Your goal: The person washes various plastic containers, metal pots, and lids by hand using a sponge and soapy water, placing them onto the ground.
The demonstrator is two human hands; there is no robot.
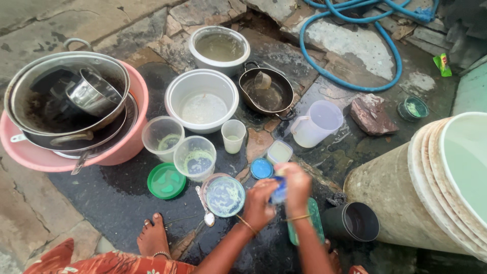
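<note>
The small blue object (278, 192) is gripped between both hands, just right of the round soapy lid (224, 196) that lies flat on the wet dark stone. Only a sliver of its blue surface shows between the fingers, blurred, so its exact shape cannot be told. It is lifted off the ground, slightly nearer the person than the lid's far rim.

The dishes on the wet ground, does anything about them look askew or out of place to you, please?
Mostly orderly. The small steel pot lies tilted on its side in the stacked pans inside the pink basin, and a spoon lies loose on the wet stone. Both hands hold a small blue item.
</note>
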